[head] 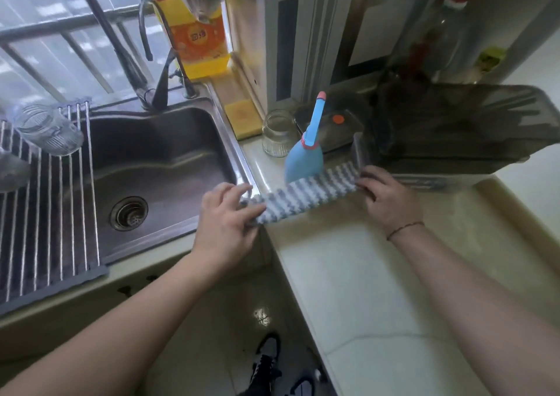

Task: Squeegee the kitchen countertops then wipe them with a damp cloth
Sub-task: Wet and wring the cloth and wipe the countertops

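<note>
A grey-and-white patterned cloth [306, 195] lies stretched in a long folded strip across the cream countertop [348, 274], beside the sink's right rim. My left hand [227, 216] pinches its left end at the counter corner. My right hand [385, 195] grips its right end, fingers curled over the edge. Just behind the cloth stands a blue squeegee [304, 159] with a blue handle tipped pink, leaning upright against a container.
A steel sink [157, 159] with tap lies to the left, and a roll-up drying rack [45, 213] with an upturned glass covers its left part. A glass jar [277, 133], a lidded container [333, 128] and a dark dish rack [460, 125] crowd the back of the counter. A yellow detergent bottle [197, 34] stands on the sill.
</note>
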### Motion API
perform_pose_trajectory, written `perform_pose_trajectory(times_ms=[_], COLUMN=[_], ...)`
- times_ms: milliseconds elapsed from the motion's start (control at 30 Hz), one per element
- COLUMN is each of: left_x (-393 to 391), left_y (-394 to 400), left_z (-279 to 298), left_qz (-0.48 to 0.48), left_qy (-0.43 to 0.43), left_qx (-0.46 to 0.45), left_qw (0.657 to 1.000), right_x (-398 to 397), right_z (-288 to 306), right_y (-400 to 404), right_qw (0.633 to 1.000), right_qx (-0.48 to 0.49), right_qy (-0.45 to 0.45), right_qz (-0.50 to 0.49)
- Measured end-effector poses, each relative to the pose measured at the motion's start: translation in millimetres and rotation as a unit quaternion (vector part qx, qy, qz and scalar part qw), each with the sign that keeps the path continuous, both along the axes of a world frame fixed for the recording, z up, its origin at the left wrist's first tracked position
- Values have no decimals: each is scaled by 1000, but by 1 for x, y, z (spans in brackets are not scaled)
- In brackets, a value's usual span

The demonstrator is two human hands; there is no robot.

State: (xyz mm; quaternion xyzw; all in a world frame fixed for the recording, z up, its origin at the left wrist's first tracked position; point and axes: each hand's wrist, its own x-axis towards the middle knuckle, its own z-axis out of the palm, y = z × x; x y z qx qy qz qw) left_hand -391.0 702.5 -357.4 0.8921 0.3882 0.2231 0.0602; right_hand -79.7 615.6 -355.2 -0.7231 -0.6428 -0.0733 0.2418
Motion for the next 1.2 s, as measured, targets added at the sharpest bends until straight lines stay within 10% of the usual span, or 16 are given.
perform_pose_trajectory(times_ms=[167, 467, 1200], left_x=[-2, 8, 26], left_y=[-24, -16, -141], left_z=[-39, -44, -48], left_qz=[-46, -203, -133], left_qy=[123, 6, 76], left_qx=[5, -41, -84], left_qw=[991, 978, 985], right_x=[-1, 31, 60], right_z=[-24, -37, -46], right_y=[-14, -26, -131], right_qw=[982, 986, 982], right_qx=[-25, -123, -112], right_qy=[-150, -107, -145], right_qz=[111, 25, 51])
